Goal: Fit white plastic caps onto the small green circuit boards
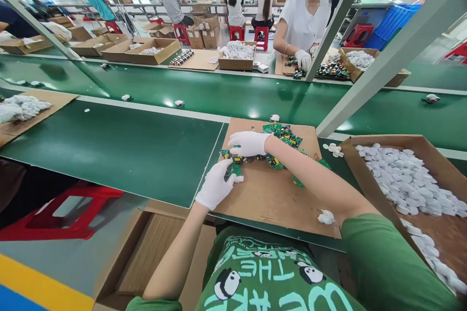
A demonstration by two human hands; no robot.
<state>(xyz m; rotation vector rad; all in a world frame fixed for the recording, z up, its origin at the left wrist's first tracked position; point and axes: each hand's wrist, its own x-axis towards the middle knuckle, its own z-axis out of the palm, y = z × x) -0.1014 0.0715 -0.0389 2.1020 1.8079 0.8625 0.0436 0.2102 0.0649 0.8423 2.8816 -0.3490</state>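
Note:
My left hand point(216, 188), in a white glove, has its thumb and fingers around the edge of a green circuit board point(234, 170) on the cardboard sheet point(270, 194). A small white round piece point(239, 179) lies at that board's lower edge. Just above, my gloved right hand point(250, 144) reaches left with its fingers apart, over boards with yellow and dark components; its fingertips partly hide them. To the right of my right hand lies a loose pile of circuit boards point(282, 133), partly covered by my forearm.
An open carton point(416, 143) of white round pieces stands at right. A crumpled white item point(326, 217) lies near the sheet's front edge. Beyond runs a green conveyor point(215, 95) carrying scattered boards. A slanting metal post point(386, 53) rises at right. Across the line, a person point(304, 24) handles boards.

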